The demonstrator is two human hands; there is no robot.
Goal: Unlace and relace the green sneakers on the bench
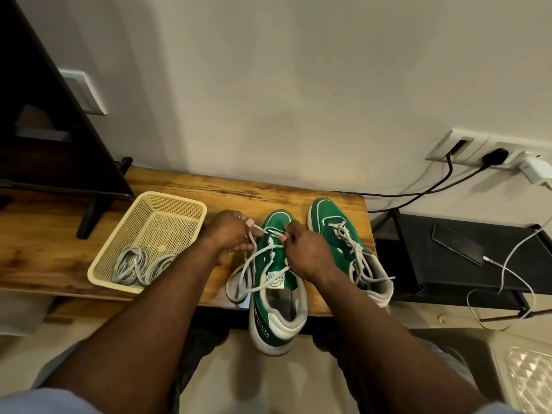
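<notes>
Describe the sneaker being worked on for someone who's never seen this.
Find the wooden bench. Two green sneakers stand at its right end; take the left sneaker, nearer the cream basket. Its heel juts past the front edge, and, unlike its neighbour, the left hand and right hand pinch its lace.

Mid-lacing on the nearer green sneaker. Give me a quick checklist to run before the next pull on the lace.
1. The left hand pinches the lace near the toe end: ok.
2. The right hand grips the lace at the toe-end eyelets: ok.
3. The nearer sneaker fully supported on the bench: not ok, its heel overhangs the front edge.
4. Slack lace looped beside the shoe free of knots: cannot tell.
5. The other sneaker stands apart on the right, out of the way of both hands: ok.
</notes>
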